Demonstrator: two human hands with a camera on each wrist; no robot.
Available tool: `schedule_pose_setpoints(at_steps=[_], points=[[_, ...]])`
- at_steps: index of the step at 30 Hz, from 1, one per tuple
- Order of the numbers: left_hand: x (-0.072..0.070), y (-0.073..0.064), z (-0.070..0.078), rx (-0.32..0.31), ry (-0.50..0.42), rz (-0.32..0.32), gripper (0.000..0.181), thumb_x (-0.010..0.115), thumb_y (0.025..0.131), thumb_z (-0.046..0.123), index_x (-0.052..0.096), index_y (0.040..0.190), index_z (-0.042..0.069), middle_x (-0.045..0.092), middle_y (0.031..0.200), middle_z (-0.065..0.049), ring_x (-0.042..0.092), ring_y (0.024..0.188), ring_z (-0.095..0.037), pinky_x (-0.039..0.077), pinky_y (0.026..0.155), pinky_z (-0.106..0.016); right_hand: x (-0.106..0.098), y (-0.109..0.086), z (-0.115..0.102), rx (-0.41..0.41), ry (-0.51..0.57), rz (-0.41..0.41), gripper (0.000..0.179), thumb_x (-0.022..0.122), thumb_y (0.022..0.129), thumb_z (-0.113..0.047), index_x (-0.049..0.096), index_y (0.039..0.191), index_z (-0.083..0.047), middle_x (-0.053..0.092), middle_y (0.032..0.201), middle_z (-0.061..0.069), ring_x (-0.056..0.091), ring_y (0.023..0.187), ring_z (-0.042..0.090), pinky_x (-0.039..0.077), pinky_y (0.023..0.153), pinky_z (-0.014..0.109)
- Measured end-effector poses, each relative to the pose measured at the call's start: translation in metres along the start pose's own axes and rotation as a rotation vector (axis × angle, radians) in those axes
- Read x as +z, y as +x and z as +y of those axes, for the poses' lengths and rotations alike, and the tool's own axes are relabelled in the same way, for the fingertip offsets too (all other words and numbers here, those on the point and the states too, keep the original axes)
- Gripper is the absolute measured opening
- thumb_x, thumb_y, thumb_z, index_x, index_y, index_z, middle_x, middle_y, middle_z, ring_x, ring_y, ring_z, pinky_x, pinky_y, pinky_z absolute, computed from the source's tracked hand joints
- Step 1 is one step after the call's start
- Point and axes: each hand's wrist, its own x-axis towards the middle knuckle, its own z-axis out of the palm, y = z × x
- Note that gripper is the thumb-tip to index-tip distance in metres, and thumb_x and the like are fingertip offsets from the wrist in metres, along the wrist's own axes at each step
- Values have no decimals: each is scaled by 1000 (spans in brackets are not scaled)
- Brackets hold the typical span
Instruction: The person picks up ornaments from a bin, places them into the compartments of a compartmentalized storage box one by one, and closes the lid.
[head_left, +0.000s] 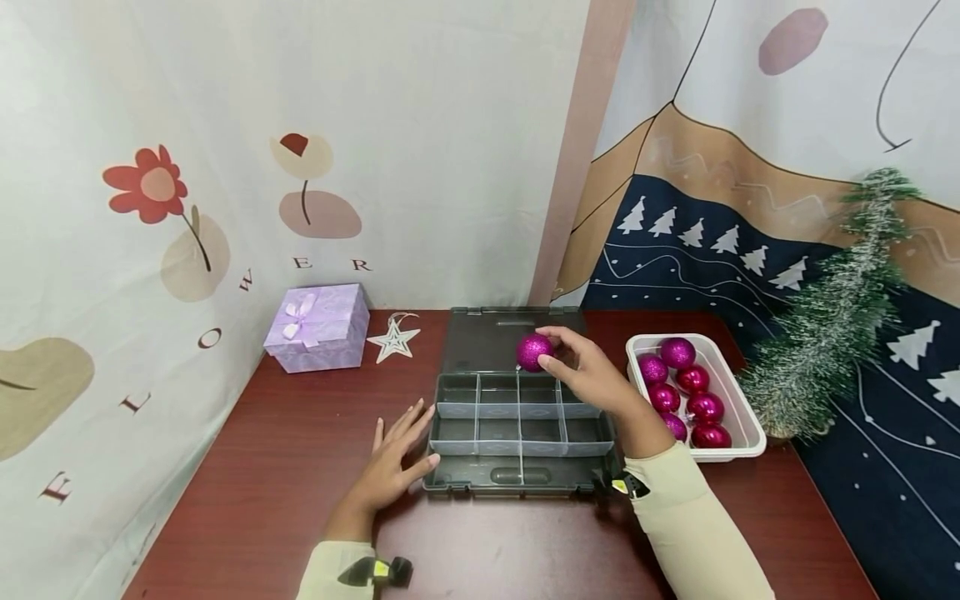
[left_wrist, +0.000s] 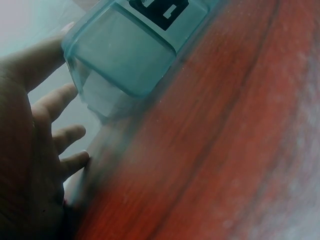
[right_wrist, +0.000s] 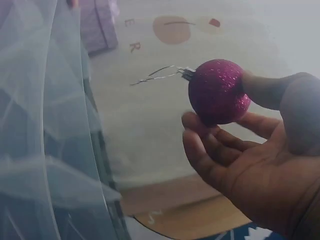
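Note:
A glittery magenta Christmas bauble (head_left: 534,352) is pinched between thumb and fingers of my right hand (head_left: 588,371), above the far part of the divided box. In the right wrist view the bauble (right_wrist: 218,92) shows a silver cap with a thin wire hanger (right_wrist: 159,75). The dark see-through organizer box (head_left: 521,475) lies with its lid (head_left: 480,342) folded back, its compartments holding nothing. My left hand (head_left: 393,462) has its fingers spread at the box's left side, fingertips right at the edge. The left wrist view shows that hand (left_wrist: 35,115) beside the box's corner (left_wrist: 120,50).
To the right, a white tray (head_left: 738,421) holds several magenta baubles (head_left: 705,407). A small frosted artificial tree (head_left: 832,333) stands beyond it. A lilac gift box (head_left: 318,327) and a white star ornament (head_left: 393,338) sit at the back left of the brown table (head_left: 277,492).

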Motion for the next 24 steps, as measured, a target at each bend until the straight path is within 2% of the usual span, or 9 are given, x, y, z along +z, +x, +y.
schedule_pose_setpoints(at_steps=[4,7,10,13,16,20,24], points=[[-1,0,1,-3,-1,-3,77,74,98,36,46,167,15,37,177,-20,35,161,-53,-2,121,-90,6,9,0,5,103,-66,55,59,113,-9,44,166,-6,62,138,31,75,100,40,65,88,28],[-1,0,2,-6,-1,-5,78,74,98,36,46,168,16,37,177,-20,35,162,-52,-2,121,-90,12,14,3,15,138,-110,54,58,113,-10,45,166,-6,61,147,31,77,98,38,65,90,27],[-1,-1,2,-8,0,-4,78,74,98,37,46,168,16,37,177,-20,35,162,-52,-2,121,-90,20,19,6,19,173,-131,56,63,110,-7,48,163,-5,61,149,30,77,103,35,66,92,31],[-1,-1,2,-6,2,-3,78,74,98,37,46,168,16,37,177,-20,35,161,-52,-2,121,-90,31,23,4,13,192,-112,61,72,103,0,51,159,-4,58,151,29,75,112,35,66,91,31],[0,-1,2,-6,-3,-3,78,74,98,37,46,168,16,37,177,-20,35,162,-52,-2,121,-90,41,28,2,4,150,-78,61,78,98,2,54,155,-2,54,153,27,75,110,32,65,88,28],[0,-1,3,-5,-8,1,78,74,98,37,46,167,16,37,177,-20,35,162,-52,-3,121,-90,52,34,-1,11,33,-86,58,80,98,-4,57,152,-5,54,151,24,76,104,32,65,89,34],[0,0,2,-9,0,4,78,74,98,38,46,167,16,38,176,-20,35,161,-52,-2,121,-90,61,43,-5,0,-84,-135,57,81,99,-12,60,152,-9,61,145,20,71,118,35,65,98,44]])
